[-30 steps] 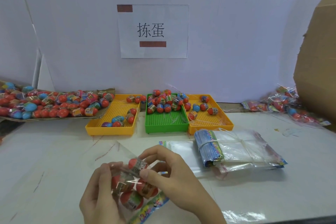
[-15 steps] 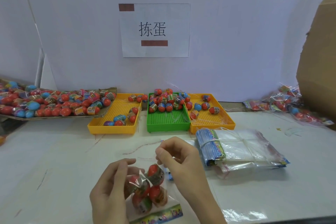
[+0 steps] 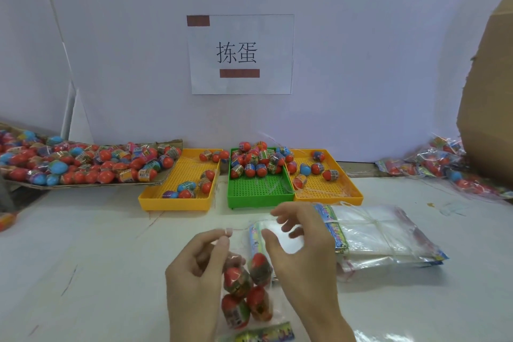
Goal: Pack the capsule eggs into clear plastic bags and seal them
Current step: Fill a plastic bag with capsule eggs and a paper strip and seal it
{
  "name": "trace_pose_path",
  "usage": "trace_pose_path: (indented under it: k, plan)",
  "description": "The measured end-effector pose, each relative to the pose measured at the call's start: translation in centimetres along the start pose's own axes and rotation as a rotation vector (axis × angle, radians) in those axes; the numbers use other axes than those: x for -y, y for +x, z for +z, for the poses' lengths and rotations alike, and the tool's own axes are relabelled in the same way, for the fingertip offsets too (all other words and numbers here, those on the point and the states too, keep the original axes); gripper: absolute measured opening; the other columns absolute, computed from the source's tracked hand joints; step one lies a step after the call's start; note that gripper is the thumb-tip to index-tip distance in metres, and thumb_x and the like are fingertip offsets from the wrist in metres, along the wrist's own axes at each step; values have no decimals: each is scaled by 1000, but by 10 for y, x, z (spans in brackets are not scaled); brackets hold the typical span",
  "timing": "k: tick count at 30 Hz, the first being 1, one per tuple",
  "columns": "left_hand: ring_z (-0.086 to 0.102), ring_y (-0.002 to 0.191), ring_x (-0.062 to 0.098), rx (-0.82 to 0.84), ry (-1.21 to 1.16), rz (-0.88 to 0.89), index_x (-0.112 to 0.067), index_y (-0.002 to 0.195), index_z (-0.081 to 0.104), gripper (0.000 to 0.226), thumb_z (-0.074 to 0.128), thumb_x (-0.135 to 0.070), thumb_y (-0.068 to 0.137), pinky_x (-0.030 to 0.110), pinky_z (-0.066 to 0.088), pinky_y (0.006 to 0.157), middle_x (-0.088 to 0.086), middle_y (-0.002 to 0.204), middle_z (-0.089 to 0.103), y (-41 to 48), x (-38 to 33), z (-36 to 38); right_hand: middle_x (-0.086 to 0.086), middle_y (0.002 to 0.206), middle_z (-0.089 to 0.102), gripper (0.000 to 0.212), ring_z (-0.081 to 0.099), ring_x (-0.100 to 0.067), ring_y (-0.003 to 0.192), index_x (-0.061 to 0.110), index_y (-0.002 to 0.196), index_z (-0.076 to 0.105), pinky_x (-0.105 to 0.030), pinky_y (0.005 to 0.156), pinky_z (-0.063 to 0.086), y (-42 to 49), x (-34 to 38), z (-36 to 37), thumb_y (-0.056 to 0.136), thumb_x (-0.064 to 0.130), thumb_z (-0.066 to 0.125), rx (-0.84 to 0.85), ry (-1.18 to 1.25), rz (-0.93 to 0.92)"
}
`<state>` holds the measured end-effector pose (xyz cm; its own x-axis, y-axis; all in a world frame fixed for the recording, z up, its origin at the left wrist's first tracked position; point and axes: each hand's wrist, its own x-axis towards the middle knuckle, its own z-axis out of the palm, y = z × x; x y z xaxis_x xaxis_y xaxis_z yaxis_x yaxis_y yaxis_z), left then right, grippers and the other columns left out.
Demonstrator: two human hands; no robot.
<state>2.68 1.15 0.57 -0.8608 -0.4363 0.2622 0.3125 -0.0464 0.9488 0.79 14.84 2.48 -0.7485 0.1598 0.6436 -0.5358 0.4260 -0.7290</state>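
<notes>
White desk (image 3: pixel 83 244), scuffed, a few dark marks toward the left edge. Behind it a plain white partition wall (image 3: pixel 361 64) with a paper sign (image 3: pixel 240 54) taped up, reading 拣蛋, plus two brown-red bars, one top-left, one under the text. Brown cardboard box (image 3: pixel 488 91) at the right edge.

Along the back edge: cardboard sheet (image 3: pixel 91 184) at back-left heaped with loose red and blue capsule eggs (image 3: pixel 105 166); then left yellow tray (image 3: pixel 177 197), green tray (image 3: pixel 258 194), right yellow tray (image 3: pixel 333 191) side by side, touching, each with some eggs. Filled bags (image 3: pixel 444 166) piled at the back-right corner.

Stack of empty clear bags (image 3: pixel 383 233) with printed header strips, tied with string, right of centre. Header print too small to read.

Bag in hand (image 3: pixel 247 294) sits near the front edge, centre, holding four red eggs, printed header at the bottom.

Left hand (image 3: pixel 194 280): thumb and forefinger pinching a thin strip at the bag's top, other fingers curled alongside the bag. Right hand (image 3: pixel 302 253): fingers spread loose above the bag; can't tell if it grips anything.
</notes>
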Motion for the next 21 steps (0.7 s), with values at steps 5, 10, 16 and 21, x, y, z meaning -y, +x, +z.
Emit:
trace_pose_path:
  k: [5, 10, 16, 21]
  plan:
    - [71, 61, 12, 22, 75, 124, -31, 81, 75, 37, 64, 2, 93, 15, 53, 61, 5, 66, 73, -7, 2, 9, 23, 89, 63, 14, 57, -5, 93, 31, 85, 69, -33, 81, 46, -2, 1, 5, 83, 20, 76, 71, -97, -292]
    - [70, 74, 3, -18, 173, 179, -33, 77, 74, 41, 65, 4, 91, 9, 53, 63, -15, 78, 74, -12, 2, 7, 22, 93, 65, 12, 60, -5, 94, 32, 90, 73, -36, 81, 49, -6, -3, 10, 84, 22, 77, 199, -35, -243]
    - [71, 74, 3, -2, 221, 193, -40, 81, 76, 49, 63, 6, 93, 10, 53, 64, -17, 79, 74, -14, 4, 8, 19, 94, 63, 22, 64, -8, 93, 30, 93, 74, -16, 78, 47, -5, -3, 12, 83, 10, 76, 185, 80, -218]
    - [66, 81, -13, 35, 309, 255, -69, 87, 64, 75, 62, 5, 93, -1, 46, 65, -35, 80, 68, -16, -3, 12, 17, 92, 65, 22, 64, -9, 86, 31, 92, 74, -10, 74, 42, -4, -7, 12, 83, 11, 76, 202, 93, -176]
